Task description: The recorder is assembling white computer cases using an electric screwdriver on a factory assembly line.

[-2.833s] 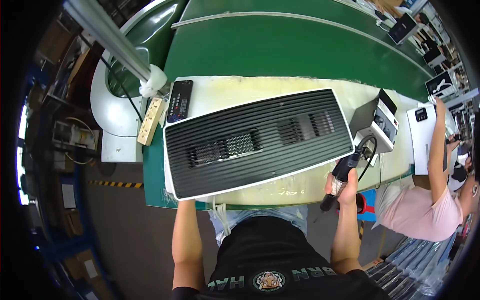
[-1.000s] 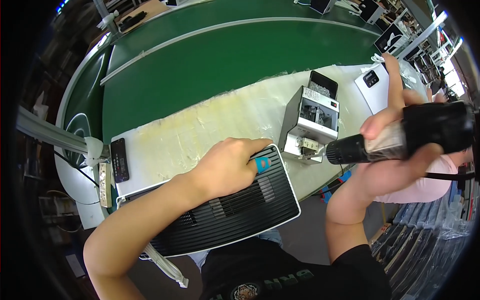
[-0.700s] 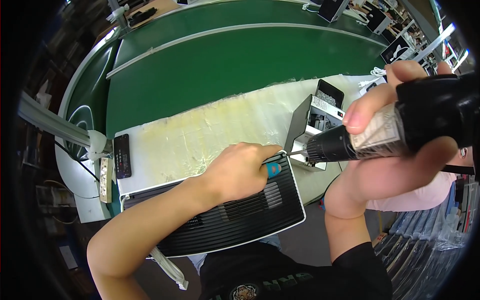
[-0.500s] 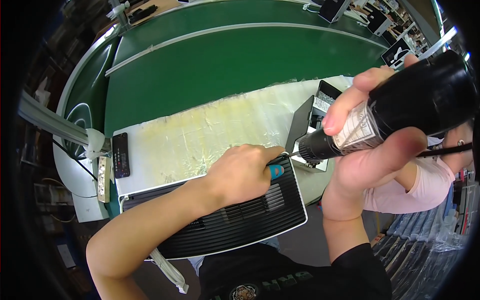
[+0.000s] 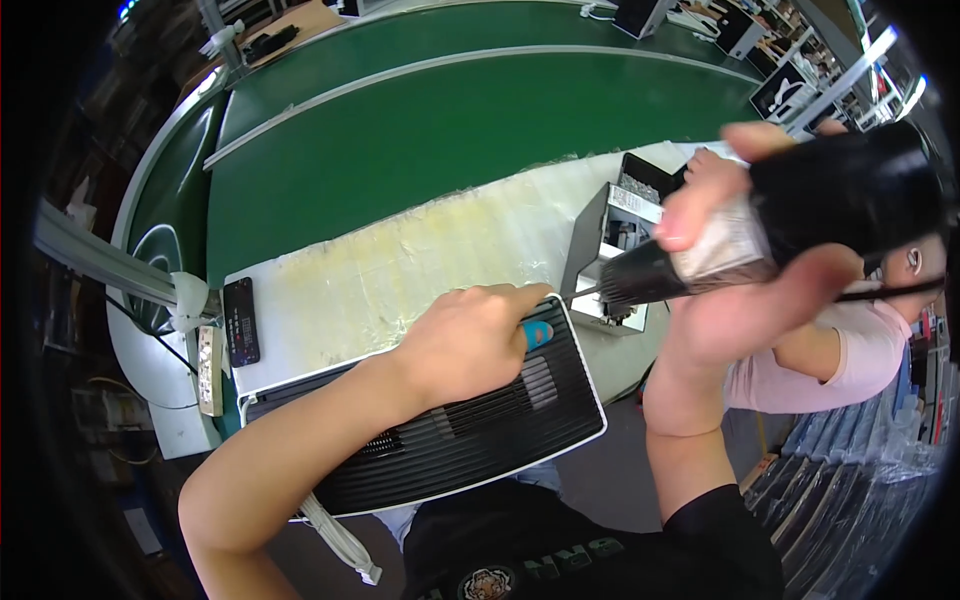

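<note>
My right hand (image 5: 720, 270), partly blurred, is wrapped round a black electric screwdriver (image 5: 640, 277) with a pale label on its body. Its thin bit points left and ends beside the upper right corner of a black ribbed casing (image 5: 500, 430) with a white rim. Across that casing lies my left hand (image 5: 465, 340), its index finger stretched to the same corner and its other fingers curled down against the ribs. A blue band (image 5: 537, 334) circles one of its digits. Whether a screw sits under the fingertip is hidden. A bundled white cable (image 5: 340, 540) hangs from the casing's near left side.
A worktop covered in pale film (image 5: 390, 265) lies beyond the casing, with a black remote control (image 5: 241, 322) at its left. An open grey box-shaped housing (image 5: 590, 240) stands right. Behind runs a green conveyor belt (image 5: 430, 130). A co-worker's pink sleeve (image 5: 850, 360) is at the right.
The screwdriver has shifted slightly right and up, its bit drawing a little away from the casing's corner. My left hand keeps its place on the casing while the whole view shifts a little.
</note>
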### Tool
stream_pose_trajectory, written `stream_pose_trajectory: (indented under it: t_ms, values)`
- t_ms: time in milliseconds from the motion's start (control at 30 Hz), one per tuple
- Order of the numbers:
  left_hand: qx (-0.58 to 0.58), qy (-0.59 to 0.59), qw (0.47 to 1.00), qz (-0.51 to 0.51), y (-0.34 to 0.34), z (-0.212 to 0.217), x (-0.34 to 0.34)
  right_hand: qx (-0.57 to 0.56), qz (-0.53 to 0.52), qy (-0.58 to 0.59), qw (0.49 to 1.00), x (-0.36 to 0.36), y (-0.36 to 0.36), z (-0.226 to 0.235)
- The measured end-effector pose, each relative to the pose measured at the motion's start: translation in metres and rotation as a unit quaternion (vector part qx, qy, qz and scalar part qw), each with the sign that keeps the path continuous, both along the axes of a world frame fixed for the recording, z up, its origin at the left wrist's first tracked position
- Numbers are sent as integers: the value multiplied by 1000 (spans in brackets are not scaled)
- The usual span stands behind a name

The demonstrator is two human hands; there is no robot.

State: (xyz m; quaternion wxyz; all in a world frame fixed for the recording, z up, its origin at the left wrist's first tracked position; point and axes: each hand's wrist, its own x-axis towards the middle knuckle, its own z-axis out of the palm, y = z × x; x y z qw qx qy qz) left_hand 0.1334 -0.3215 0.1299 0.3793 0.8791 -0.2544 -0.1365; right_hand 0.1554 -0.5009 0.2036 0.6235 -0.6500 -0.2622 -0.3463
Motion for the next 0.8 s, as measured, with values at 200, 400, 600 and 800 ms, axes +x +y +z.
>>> stream_pose_trajectory:
  t_ms: [200,400,600,800]
  values:
    - [-5,-20,999,-34,20,11,-4,29,-162,-45,985,-6,-66,-50]
    - [50,63,997,-19,91,45,-30,-30,-202,-83,975,0,-84,-119]
    - [28,107,991,69,123,37,-56,-36,-143,8,989,-13,-65,-121]
    - [-20,43,995,93,132,11,-61,-13,-168,-10,986,-27,-34,-37]
